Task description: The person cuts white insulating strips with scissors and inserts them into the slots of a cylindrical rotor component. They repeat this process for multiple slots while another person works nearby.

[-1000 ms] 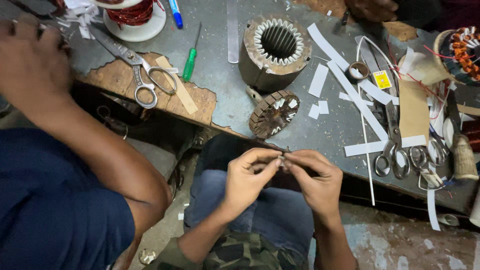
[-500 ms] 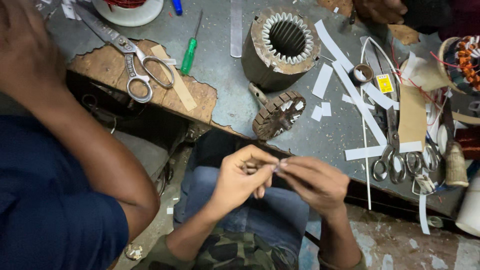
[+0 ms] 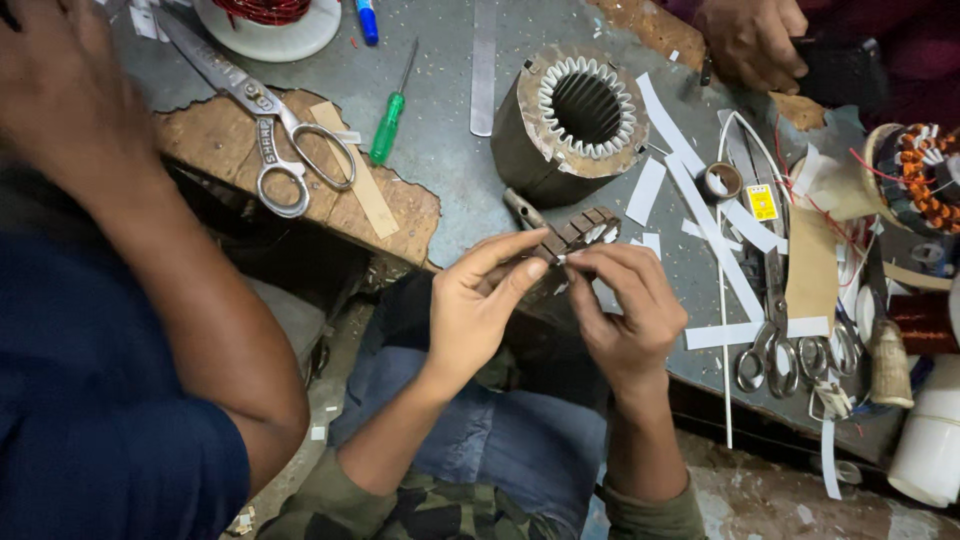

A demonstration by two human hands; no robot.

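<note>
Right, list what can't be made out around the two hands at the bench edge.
Head view only:
- The small pale piece pinched between the left hand and right hand: too small and covered by fingertips to identify.
- The small ribbed metal rotor: lower part hidden behind both hands.
- The white spool of red wire: cut off by the top edge.

I counted two pairs of steel scissors: one large pair (image 3: pixel 280 130) on the worn wooden board (image 3: pixel 400 205), another (image 3: pixel 768 340) at my right. There was one hollow cylindrical metal stator core (image 3: pixel 575 120), one green-handled screwdriver (image 3: pixel 390 120), one blue marker pen (image 3: pixel 366 20), and one roll of tape (image 3: pixel 720 182).
</note>
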